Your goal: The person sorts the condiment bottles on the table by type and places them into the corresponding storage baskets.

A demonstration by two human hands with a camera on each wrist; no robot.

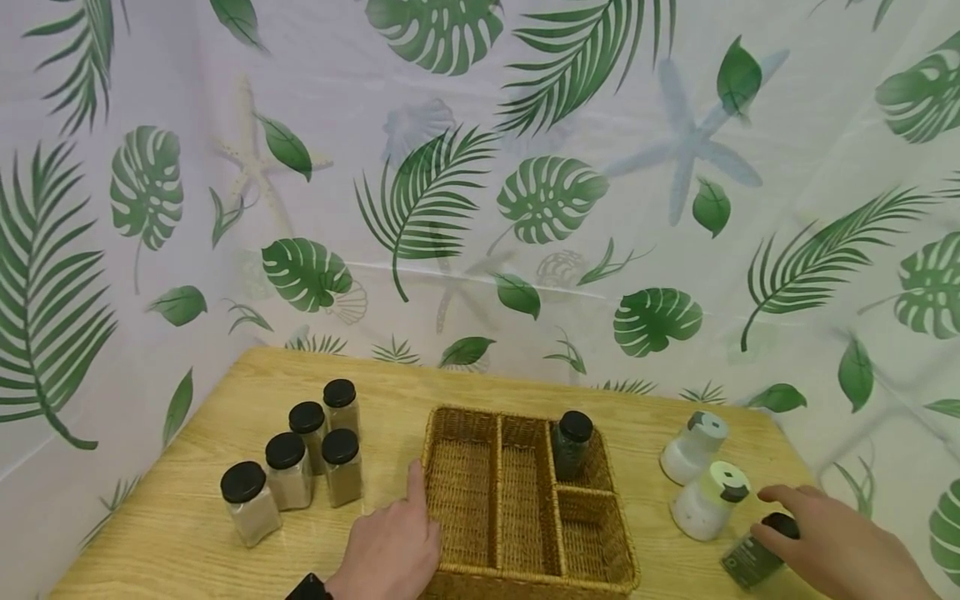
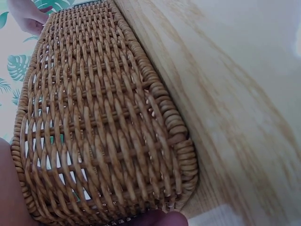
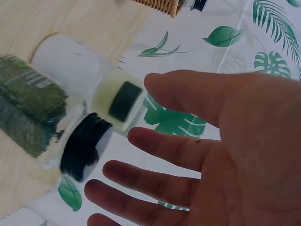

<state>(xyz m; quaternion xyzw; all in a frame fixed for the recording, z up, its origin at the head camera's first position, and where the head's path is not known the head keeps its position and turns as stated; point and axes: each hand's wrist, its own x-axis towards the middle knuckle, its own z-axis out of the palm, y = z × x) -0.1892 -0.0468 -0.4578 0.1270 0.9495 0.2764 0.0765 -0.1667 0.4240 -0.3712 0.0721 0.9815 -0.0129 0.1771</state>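
A woven basket [image 1: 498,483] with several compartments sits on the table. My left hand [image 1: 393,546] holds its near left corner, index finger stretched along the left side. In the left wrist view, fingertips [image 2: 171,219] show at the low end of the woven wall [image 2: 94,113]. My right hand [image 1: 840,533] reaches over a black-lidded jar with a green label [image 1: 750,562] at the right. The right wrist view shows its fingers spread and apart from the jar [image 3: 35,108]. Another black-lidded jar [image 1: 572,450] stands in the basket's back right compartment.
Two white shaker bottles, one with a grey cap [image 1: 693,450] and one with a yellow-green cap [image 1: 708,504], stand between basket and right hand. Several black-lidded spice jars [image 1: 288,473] stand left of the basket. A leaf-patterned cloth [image 1: 465,208] hangs behind the wooden table [image 1: 165,508].
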